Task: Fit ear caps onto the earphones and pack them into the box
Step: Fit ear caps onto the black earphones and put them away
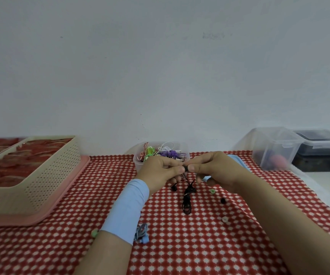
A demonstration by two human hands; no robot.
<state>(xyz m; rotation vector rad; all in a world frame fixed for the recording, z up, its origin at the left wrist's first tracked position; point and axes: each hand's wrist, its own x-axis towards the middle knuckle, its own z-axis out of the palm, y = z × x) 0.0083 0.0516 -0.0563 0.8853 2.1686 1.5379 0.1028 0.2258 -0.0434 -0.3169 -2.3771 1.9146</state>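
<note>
Both hands meet above the red checked cloth. My left hand (161, 169) and my right hand (213, 168) pinch a small black earbud piece (186, 168) between thumbs and fingers. From it the black earphones (187, 199) hang down, their bundled cable lying on the cloth and a second bud (174, 188) dangling left. Loose ear caps lie nearby: a green one (212, 191), a black one (223, 200), a white one (225, 219) and another green one (94, 233). A blue earphone bundle (142, 234) sits beside my left forearm.
A clear tub (140, 162) of coloured earphones stands behind my hands. A beige perforated basket (47, 175) on a pink tray (61, 203) fills the left. Clear lidded containers (275, 149) and a dark one (320, 143) stand at the right, near the table's white edge.
</note>
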